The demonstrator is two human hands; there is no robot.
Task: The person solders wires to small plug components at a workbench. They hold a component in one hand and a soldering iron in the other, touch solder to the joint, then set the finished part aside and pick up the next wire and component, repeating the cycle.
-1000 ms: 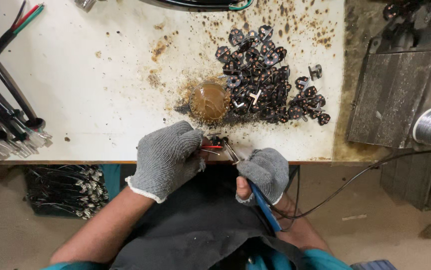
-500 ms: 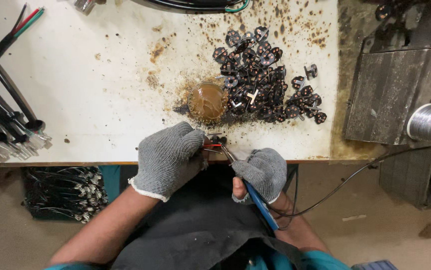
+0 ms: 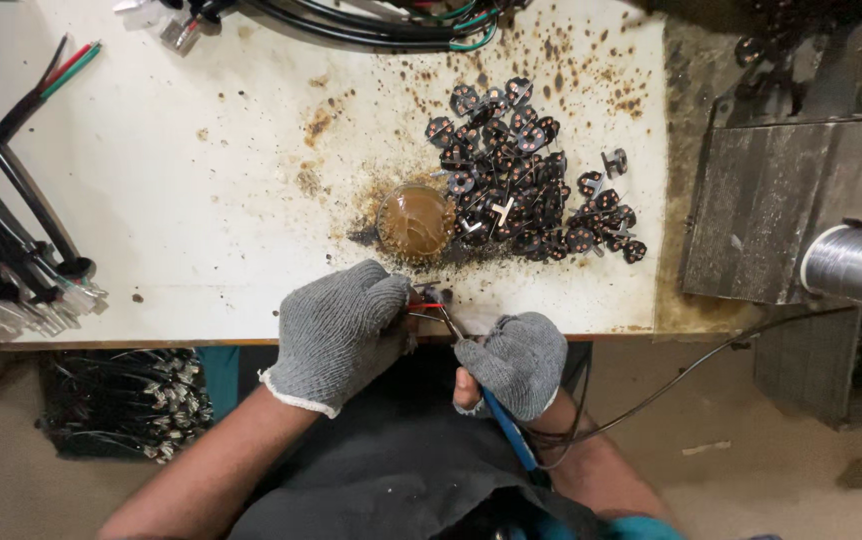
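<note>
small plug part [image 3: 431, 296] between left-hand fingers [image 3: 391, 300]

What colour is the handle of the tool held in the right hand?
Blue: the soldering iron handle sticks out below the grey-gloved right hand, seen in the head view.

No packages, labels, signs — none.

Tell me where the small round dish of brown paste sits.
The round dish of brown paste stands mid-table in the head view, left of the pile of black plug parts, beyond the left hand.
</note>
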